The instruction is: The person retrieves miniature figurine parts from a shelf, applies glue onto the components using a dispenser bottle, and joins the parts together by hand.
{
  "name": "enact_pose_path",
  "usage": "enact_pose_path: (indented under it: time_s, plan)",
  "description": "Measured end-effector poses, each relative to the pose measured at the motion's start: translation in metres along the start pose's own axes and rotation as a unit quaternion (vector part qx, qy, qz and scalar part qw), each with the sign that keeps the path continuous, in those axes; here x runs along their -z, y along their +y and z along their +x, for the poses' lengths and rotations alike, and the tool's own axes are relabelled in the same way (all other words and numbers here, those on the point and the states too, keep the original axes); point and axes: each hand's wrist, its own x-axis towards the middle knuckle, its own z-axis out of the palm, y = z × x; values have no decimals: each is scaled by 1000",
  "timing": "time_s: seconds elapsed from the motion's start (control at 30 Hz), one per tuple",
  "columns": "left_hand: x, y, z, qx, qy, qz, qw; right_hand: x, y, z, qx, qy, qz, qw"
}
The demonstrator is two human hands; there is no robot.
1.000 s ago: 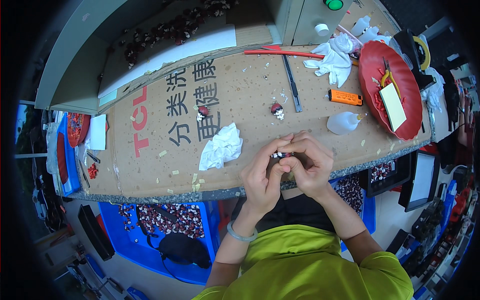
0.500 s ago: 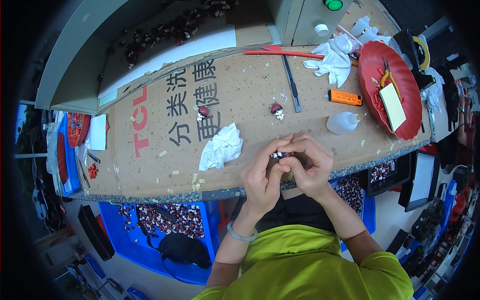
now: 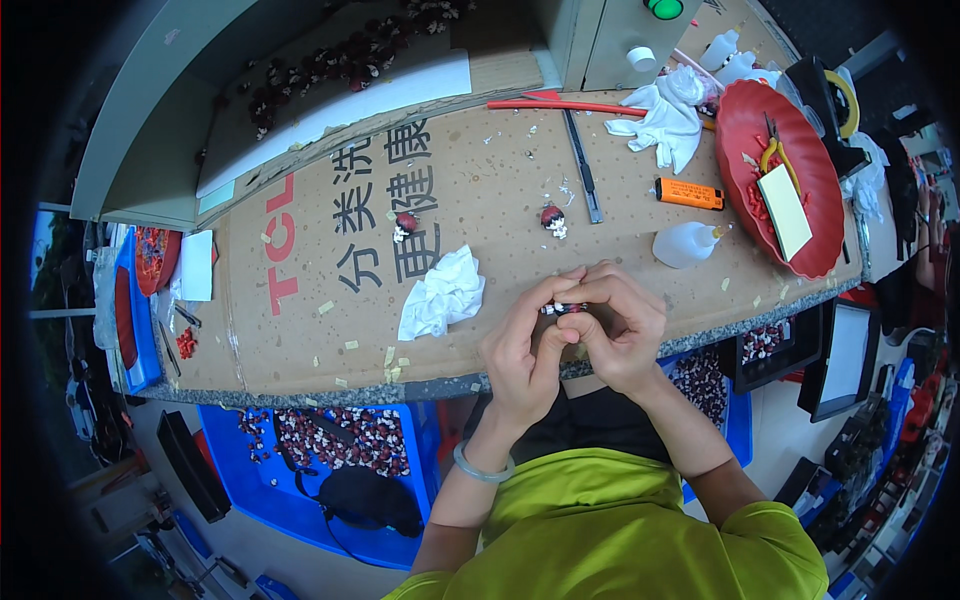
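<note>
Between the fingertips of my left hand (image 3: 528, 350) and my right hand (image 3: 622, 335) is a small dark red and white figurine (image 3: 563, 309), mostly hidden by the fingers. Both hands are closed on it, just above the near edge of the cardboard-covered bench (image 3: 290, 345). A crumpled white tissue (image 3: 443, 293) lies left of my left hand. Beyond the hands rest two similar pieces: a red-capped figurine (image 3: 553, 221) and another figurine (image 3: 405, 226) farther left. To the right of my right hand stands a translucent squeeze bottle (image 3: 686, 245).
At the right, a red scalloped bowl (image 3: 735, 130) holds yellow-handled pliers (image 3: 778, 160) and a pale pad. An orange cylinder (image 3: 690, 194), a black craft knife (image 3: 582, 165) and a white glove (image 3: 662, 122) lie nearby. Below the bench, a blue bin (image 3: 290, 515) contains many figurines. A grey cabinet (image 3: 150, 150) stands behind.
</note>
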Motion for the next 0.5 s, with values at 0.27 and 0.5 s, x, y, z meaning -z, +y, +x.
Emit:
enact_pose_path:
  time_s: [0.27,0.5]
  plan:
    - [0,0,0,-3,2,-4,1000,1,0,0,-2,-1,1,1000]
    - [0,1,0,6,4,-6,1000,0,0,0,-2,3,3,1000]
